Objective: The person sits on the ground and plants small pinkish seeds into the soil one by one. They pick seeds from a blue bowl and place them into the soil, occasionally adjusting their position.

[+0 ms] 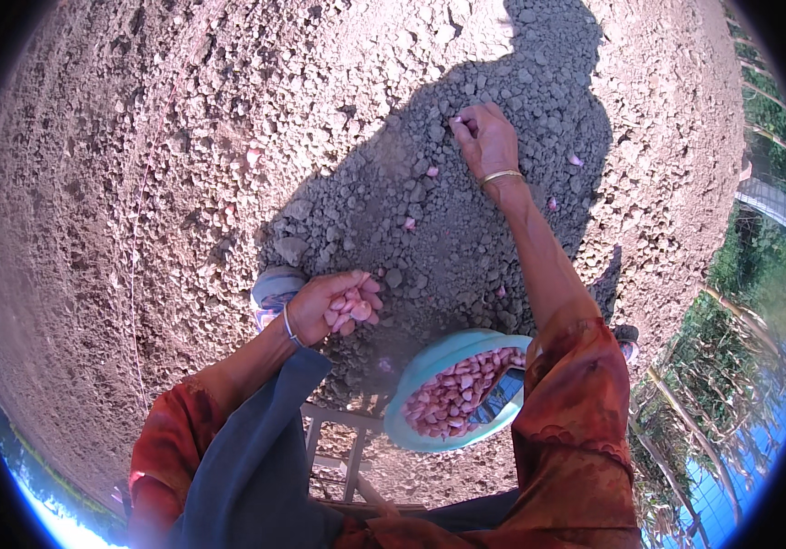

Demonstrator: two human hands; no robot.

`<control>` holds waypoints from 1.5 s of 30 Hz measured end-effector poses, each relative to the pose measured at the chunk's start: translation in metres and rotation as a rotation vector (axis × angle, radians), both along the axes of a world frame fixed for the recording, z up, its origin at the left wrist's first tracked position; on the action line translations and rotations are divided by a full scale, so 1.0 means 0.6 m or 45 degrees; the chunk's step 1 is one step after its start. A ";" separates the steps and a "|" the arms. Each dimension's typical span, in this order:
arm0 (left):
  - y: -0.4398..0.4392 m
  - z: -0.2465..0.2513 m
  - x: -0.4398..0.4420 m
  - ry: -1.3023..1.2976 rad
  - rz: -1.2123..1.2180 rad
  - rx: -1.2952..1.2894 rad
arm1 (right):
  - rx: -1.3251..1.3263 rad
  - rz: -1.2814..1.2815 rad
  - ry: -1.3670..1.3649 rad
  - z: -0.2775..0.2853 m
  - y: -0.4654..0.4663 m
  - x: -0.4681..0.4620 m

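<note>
My left hand [338, 305] is palm up at the lower centre, cupping several pinkish cloves or small bulbs [348, 309]. My right hand [485, 137] reaches forward to the shaded, crumbly soil, its thumb and forefinger pinched around a small pinkish clove [458, 119], of which only a bit shows. Single cloves sit apart in the soil, among them one [432, 171] left of my right wrist and one [575, 160] to its right. A pale green plastic basin [403, 418] full of such cloves stands below my right forearm; a dark flat object lies in it, partly hidden by the sleeve.
A low frame [355, 456] of flat bars stands at the bottom, beside the basin. A thin reddish string [134, 274] runs along the soil on the left. My shoes [277, 288] flank the shaded patch. Poles [688, 425] and green plants border the ground at right.
</note>
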State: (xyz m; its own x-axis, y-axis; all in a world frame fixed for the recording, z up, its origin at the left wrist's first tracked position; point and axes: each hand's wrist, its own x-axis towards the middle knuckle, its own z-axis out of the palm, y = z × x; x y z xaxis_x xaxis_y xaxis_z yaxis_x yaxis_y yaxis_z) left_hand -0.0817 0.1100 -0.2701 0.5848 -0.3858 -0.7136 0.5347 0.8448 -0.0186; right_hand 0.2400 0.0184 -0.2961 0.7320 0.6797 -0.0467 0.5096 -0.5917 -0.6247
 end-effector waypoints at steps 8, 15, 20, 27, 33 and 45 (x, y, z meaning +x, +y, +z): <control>-0.003 -0.003 0.001 0.018 0.010 -0.019 | -0.123 0.162 -0.210 -0.001 0.004 0.007; -0.004 -0.001 0.001 0.026 0.016 0.006 | -0.227 0.244 -0.225 0.001 0.009 0.013; -0.005 -0.002 0.002 0.030 0.004 0.014 | -0.258 0.311 -0.207 -0.001 0.009 0.023; -0.007 0.000 0.005 0.009 0.007 0.022 | -0.327 0.257 -0.168 -0.007 0.014 0.027; -0.007 0.020 0.015 0.002 -0.023 0.024 | -0.240 0.226 -0.169 0.007 0.019 0.021; 0.001 0.044 0.044 -0.199 0.079 0.060 | 0.152 -0.025 1.530 0.127 -0.094 -0.255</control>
State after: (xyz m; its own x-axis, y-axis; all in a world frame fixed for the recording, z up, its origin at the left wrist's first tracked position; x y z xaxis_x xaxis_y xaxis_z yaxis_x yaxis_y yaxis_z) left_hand -0.0551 0.1108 -0.2435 0.7115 -0.3140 -0.6286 0.4749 0.8742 0.1008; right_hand 0.0873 -0.0380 -0.2197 0.2747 0.7154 -0.6424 -0.4431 -0.4988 -0.7449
